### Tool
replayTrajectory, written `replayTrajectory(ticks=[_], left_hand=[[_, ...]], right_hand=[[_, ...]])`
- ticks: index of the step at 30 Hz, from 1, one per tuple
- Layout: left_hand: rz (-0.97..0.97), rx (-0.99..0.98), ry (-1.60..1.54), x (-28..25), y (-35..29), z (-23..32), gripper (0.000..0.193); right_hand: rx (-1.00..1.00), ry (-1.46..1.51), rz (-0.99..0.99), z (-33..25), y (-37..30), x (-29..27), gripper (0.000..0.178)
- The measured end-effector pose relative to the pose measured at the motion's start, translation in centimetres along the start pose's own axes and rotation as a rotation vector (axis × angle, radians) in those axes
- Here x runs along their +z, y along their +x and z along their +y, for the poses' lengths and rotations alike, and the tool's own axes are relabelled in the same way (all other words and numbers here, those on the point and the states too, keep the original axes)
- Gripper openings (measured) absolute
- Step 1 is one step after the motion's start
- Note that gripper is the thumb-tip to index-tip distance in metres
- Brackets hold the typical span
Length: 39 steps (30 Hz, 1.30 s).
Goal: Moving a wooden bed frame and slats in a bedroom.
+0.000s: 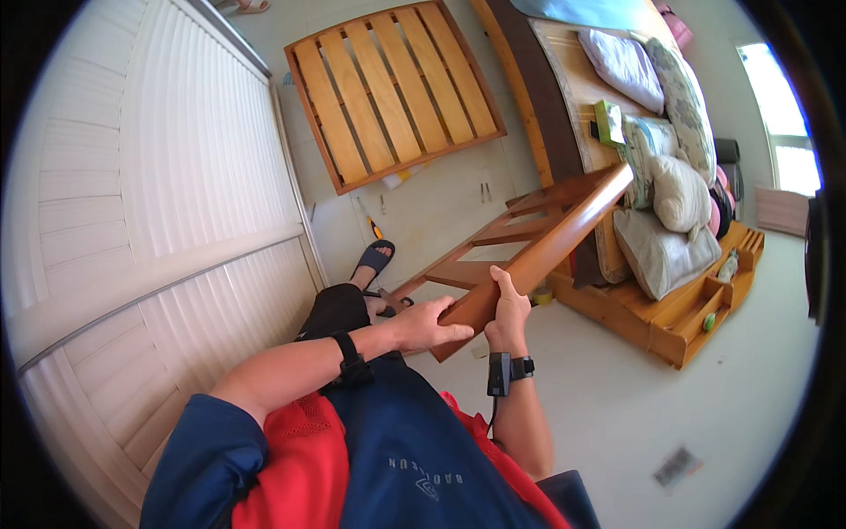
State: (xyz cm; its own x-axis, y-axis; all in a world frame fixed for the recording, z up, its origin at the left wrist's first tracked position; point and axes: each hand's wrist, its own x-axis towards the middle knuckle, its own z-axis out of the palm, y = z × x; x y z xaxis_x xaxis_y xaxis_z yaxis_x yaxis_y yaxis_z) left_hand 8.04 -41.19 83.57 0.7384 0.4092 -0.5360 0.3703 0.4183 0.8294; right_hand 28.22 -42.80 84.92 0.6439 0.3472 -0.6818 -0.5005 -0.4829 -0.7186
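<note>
Much of the room is pale, smooth floor (617, 397), bending up toward the rim. White doors (194, 115) with ribbed panels and louvres fill the left side. At the upper right stands the bed (551, 79), brown along its side, with a wooden ledge (679, 326) at its near end. Ahead, between doors and bed, is a slatted panel (388, 88) of light wood in a redder border. The frame (555, 242), glossy brown with a broad rail and several crosspieces, is in front of the person; its rail slants from near the waist up and right, and its far end overlaps the bed in view, though I cannot tell if they touch. Far right, a bright window (780, 106); on the bed, several pillows (621, 66).

The left forearm (291, 370) crosses from the left, the right forearm (526, 423) rises from below, each with a black band at the wrist. Both hands are clamped on the rail's near end, close together: the left hand (423, 324) lies over it, thumb pointing right; the right hand (508, 313) grips the side, thumb up along the face. A sandal (376, 257) shows beyond, and just past it a yellow-handled screwdriver (375, 229) on the floor
</note>
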Motion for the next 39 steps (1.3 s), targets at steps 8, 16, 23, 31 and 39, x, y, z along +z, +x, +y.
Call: replayTrajectory(ticks=[8, 16, 23, 31, 39], left_hand=[[0.170, 0.050, 0.117, -8.0, 0.5, 1.9, 0.076], [0.128, -0.022, 0.248, -14.7, 0.8, 0.2, 0.073], [0.135, 0.003, 0.317, -13.5, 0.7, -3.6, 0.068], [0.268, -0.144, 0.430, -12.2, -1.3, -6.2, 0.065], [0.383, -0.273, 0.404, -12.2, -2.1, -6.8, 0.063]], right_hand=[[0.135, 0.031, -0.054, -1.7, -0.6, 7.3, 0.045], [0.277, -0.045, -0.023, -5.2, 8.2, 3.2, 0.071], [0.328, 0.155, -0.004, -12.7, 21.5, -2.5, 0.094], [0.434, -0.046, -0.084, -10.6, 23.9, -0.8, 0.060], [0.399, -0.022, -0.210, -10.7, 23.6, 2.9, 0.054]])
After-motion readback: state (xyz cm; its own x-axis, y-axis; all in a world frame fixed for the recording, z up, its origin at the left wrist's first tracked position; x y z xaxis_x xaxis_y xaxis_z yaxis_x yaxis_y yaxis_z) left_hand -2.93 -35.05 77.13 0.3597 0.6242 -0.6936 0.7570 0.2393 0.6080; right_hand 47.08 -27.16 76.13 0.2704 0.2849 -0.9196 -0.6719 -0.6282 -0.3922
